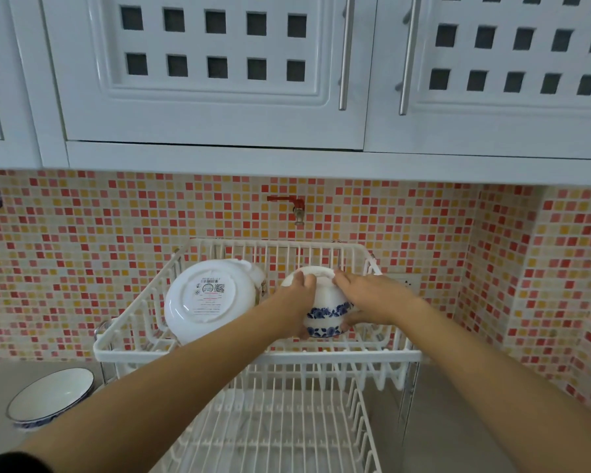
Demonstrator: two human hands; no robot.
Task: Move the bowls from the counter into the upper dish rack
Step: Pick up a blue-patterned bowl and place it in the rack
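Note:
A white bowl with a blue flower pattern (pixel 326 310) sits upside down and tilted in the right half of the white wire upper dish rack (pixel 253 355). My left hand (pixel 296 300) grips its left side. On its right side and base lies my right hand (pixel 369 297). To the left in the same rack a large white bowl (pixel 207 300) leans on edge, its labelled underside facing me. Another white bowl with a blue rim (pixel 50 397) stands upright on the grey counter at the lower left.
The lower rack tier (pixel 280 435) lies below my arms. White wall cabinets (pixel 219 80) hang low overhead. A red wall tap (pixel 296 206) sticks out of the mosaic tiles just behind the rack. The tiled side wall closes in on the right.

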